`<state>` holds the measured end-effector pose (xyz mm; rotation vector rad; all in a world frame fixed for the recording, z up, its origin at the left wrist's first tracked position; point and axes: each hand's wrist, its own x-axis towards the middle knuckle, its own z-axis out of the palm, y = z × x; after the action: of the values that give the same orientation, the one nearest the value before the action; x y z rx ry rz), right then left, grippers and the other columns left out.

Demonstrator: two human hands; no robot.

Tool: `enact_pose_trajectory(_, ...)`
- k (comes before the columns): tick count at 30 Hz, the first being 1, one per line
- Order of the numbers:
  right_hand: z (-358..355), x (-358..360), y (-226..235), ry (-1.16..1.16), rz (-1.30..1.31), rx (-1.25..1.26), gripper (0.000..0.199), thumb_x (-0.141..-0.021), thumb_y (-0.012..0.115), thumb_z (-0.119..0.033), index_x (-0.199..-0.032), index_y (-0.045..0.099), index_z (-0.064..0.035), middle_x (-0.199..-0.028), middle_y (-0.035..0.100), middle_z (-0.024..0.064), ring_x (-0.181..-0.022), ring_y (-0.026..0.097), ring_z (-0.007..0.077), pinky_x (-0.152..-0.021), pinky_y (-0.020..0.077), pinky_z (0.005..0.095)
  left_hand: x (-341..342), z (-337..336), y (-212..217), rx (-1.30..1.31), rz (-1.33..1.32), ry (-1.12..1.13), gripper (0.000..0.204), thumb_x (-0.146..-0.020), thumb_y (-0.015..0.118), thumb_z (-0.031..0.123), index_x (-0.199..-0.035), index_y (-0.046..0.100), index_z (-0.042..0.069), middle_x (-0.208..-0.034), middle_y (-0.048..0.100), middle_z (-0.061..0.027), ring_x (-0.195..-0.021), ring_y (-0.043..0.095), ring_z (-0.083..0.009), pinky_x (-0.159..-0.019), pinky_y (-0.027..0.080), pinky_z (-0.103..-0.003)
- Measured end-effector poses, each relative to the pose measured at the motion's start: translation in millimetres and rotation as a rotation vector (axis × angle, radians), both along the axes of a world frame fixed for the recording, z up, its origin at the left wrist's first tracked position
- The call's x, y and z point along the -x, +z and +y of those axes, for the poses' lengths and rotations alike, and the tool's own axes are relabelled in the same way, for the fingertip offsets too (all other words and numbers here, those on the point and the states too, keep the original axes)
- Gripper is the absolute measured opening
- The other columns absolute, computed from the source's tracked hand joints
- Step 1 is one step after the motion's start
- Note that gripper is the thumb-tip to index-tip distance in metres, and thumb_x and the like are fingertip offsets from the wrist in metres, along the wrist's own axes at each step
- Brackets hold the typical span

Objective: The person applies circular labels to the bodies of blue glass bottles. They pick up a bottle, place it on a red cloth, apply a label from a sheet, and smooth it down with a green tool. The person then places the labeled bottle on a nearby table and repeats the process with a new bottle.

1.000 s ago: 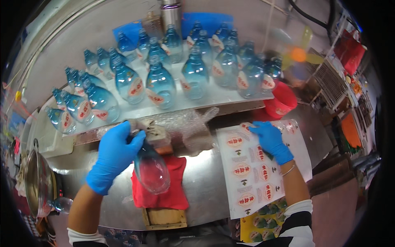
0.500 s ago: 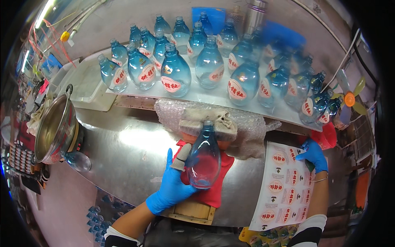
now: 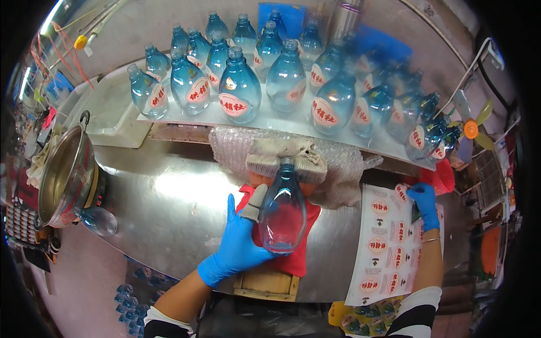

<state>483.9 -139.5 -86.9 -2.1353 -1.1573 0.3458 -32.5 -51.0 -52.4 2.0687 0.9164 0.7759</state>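
My left hand (image 3: 236, 242), in a blue glove with a grey cloth cover on one digit, holds a blue-tinted glass bottle (image 3: 283, 211) from its lower left side. This bottle shows no label on the side in view. Its neck leans on a padded rest with pale bristles and cloth (image 3: 265, 163), above a red cloth (image 3: 298, 256). My right hand (image 3: 424, 204), also gloved in blue, has its fingertips closed at a red-and-white sticker (image 3: 401, 192) by the top of a white sticker sheet (image 3: 363, 256). Part of the sheet's right edge is hidden by that hand and forearm.
Labelled blue bottles (image 3: 239, 84) crowd the white shelf (image 3: 186, 115) behind bubble wrap (image 3: 344, 163). At left stand a metal pan (image 3: 62, 174) and a bottle lying down (image 3: 100, 221). A red container (image 3: 444, 177) and small fan (image 3: 471, 129) are at right.
My right hand has shifted slightly left, and a tilted sticker now shows at its fingertips. My left hand still holds the bottle at the rest. The whole view has shifted a little.
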Motion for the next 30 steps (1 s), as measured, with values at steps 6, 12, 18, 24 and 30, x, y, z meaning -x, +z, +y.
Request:
enact_pose_trajectory(6,-18,121,52,0.203,-0.631,-0.295,0.009,-0.071,0.063,-0.001,-0.079,0.062,-0.0065,-0.074,0.061,0.0067,-0.068,0.057,0.0212,-0.065,0.0452,0.0291,10,4,5,0.056,0.080,-0.081,0.111,-0.060,0.076,0.047,-0.141,0.015,0.002,-0.140,0.032,-0.0148,-0.130,0.031,-0.0313,-0.107,-0.004,-0.053)
enact_pose_trajectory(12,3,253,137,0.687,-0.236,-0.283,0.018,-0.066,0.069,-0.001,-0.083,0.068,-0.0080,-0.075,0.063,0.0052,-0.062,0.056,0.0168,-0.056,0.0418,0.0258,5,12,-1,-0.072,0.077,-0.096,0.120,-0.057,0.077,0.049,-0.142,0.006,0.002,-0.141,0.029,-0.0184,-0.132,0.026,-0.0341,-0.107,-0.006,-0.052)
enact_pose_trajectory(18,53,310,159,0.530,0.922,0.171,0.018,-0.077,0.068,-0.008,-0.094,0.066,-0.0011,-0.085,0.065,0.0042,-0.074,0.059,0.0080,-0.064,0.0459,0.0201,9,3,19,0.635,-0.552,-0.228,0.125,-0.058,0.075,0.052,-0.141,-0.003,0.000,-0.146,0.014,-0.0213,-0.136,0.015,-0.0320,-0.110,0.006,-0.041)
enact_pose_trajectory(24,64,318,115,0.489,0.862,0.038,0.017,-0.079,0.067,-0.010,-0.094,0.065,-0.0016,-0.086,0.066,0.0050,-0.079,0.059,0.0082,-0.070,0.0468,0.0217,7,8,2,0.607,-0.423,-0.291,0.119,-0.065,0.072,0.048,-0.140,-0.005,-0.003,-0.146,0.007,-0.0219,-0.135,0.014,-0.0297,-0.109,0.016,-0.038)
enact_pose_trajectory(30,67,320,105,0.550,0.796,-0.053,0.018,-0.078,0.067,-0.008,-0.095,0.065,-0.0025,-0.086,0.066,0.0058,-0.076,0.058,0.0081,-0.068,0.0454,0.0202,-5,5,19,0.676,-0.374,-0.189,0.109,-0.069,0.075,0.031,-0.140,0.000,-0.004,-0.143,0.016,-0.0212,-0.131,0.023,-0.0286,-0.107,0.024,-0.037)
